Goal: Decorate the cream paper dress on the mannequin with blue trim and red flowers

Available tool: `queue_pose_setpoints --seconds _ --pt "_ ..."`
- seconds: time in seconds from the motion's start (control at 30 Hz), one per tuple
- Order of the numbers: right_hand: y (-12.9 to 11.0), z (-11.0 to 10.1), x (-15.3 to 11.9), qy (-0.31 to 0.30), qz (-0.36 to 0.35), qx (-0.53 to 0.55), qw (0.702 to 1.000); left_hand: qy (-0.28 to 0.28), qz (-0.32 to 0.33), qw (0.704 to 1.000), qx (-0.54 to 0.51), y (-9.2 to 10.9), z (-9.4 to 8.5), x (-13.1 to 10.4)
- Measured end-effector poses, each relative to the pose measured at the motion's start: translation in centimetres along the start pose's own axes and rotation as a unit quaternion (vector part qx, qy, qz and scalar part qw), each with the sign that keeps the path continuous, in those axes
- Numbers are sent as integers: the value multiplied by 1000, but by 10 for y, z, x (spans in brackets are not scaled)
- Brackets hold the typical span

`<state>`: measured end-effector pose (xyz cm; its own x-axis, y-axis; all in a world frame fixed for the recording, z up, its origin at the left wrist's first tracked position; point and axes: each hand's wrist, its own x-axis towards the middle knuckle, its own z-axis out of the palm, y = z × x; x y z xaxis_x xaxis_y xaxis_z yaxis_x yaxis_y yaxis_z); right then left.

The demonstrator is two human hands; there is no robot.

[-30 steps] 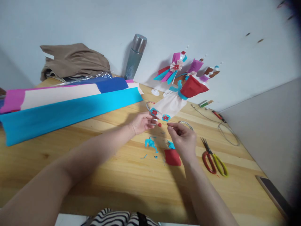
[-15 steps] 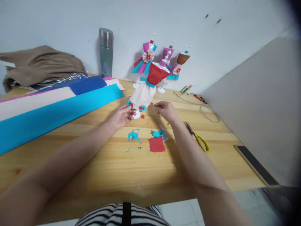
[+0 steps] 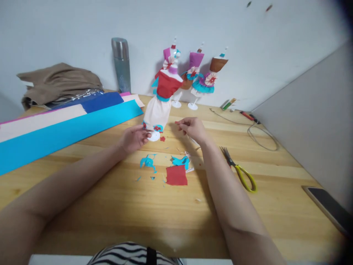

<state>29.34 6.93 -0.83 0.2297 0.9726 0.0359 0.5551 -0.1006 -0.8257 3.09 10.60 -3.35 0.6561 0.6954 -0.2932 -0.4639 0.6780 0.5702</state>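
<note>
A small dress form [image 3: 157, 112] in a red crepe-paper top and pale pink skirt leans in front of me, with blue-and-red flowers at the hem. My left hand [image 3: 134, 139] is closed on its lower end, by the hem and the round white base [image 3: 153, 136]. To the right of the skirt, apart from it, my right hand [image 3: 193, 129] pinches a small red paper flower [image 3: 177, 122]. A loose red flower [image 3: 162, 139] is close to the base. Nearer me are a red paper square [image 3: 177, 175] and blue paper scraps [image 3: 147, 162].
Several dressed forms [image 3: 195, 60] stand by the wall, with a steel bottle [image 3: 121, 64] to their left. Blue crepe paper [image 3: 68, 130] and a brown cloth [image 3: 63, 79] lie left. Yellow-handled scissors [image 3: 241, 173], a cable [image 3: 261, 136] and a phone [image 3: 328, 206] lie right.
My view has shifted, so things on the table sit differently in frame. The dress form stands more upright and further left from the right hand, which still pinches the red flower.
</note>
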Motion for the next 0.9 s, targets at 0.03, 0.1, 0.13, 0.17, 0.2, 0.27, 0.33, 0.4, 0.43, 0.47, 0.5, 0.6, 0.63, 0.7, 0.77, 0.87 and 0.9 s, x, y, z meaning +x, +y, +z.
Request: queue_pose_setpoints --seconds 0.03,0.1,0.13,0.17,0.2,0.27,0.33,0.4,0.43,0.47,0.5,0.6,0.63,0.7,0.77,0.87,0.9 --pt "-4 -4 6 2 -1 -2 1000 4 -3 1000 -3 1 -1 0" --pt "-12 -9 18 -2 -10 -23 1000 15 -2 1000 -7 3 -4 0" --pt "-16 -10 24 -5 -23 -41 999 22 0 1000 -7 4 -6 -1" --pt "-20 -8 30 -5 -40 -64 997 26 -1 1000 -2 4 -6 -1" --pt "-22 -5 35 -10 -63 -87 994 24 3 1000 1 5 -7 -2" --pt "-26 6 45 -35 -97 -116 988 14 23 1000 1 6 -6 -4" --pt "-29 20 54 -68 -139 -155 976 7 32 999 3 7 -3 -5" --pt "-31 31 63 -102 -164 -196 961 6 33 999 6 7 1 -7" --pt "-32 36 67 -115 -170 -209 956 7 32 999 7 7 2 -8" --pt "-33 38 71 -124 -170 -216 953 9 32 999 7 7 3 -8" --pt "-33 40 75 -132 -169 -221 951 12 33 999 8 7 4 -9" --pt "-33 38 83 -152 -167 -252 941 32 35 999 12 7 6 -9" --pt "-32 37 85 -155 -167 -263 938 40 35 998 15 7 7 -9" --pt "-28 32 86 -154 -165 -285 932 56 32 998 20 7 9 -10" --pt "-25 27 85 -152 -162 -303 927 69 29 997 23 6 11 -10" --pt "-22 21 82 -149 -158 -320 922 91 23 995 22 6 13 -10" --pt "-22 21 80 -147 -159 -319 923 97 21 995 21 6 13 -10"
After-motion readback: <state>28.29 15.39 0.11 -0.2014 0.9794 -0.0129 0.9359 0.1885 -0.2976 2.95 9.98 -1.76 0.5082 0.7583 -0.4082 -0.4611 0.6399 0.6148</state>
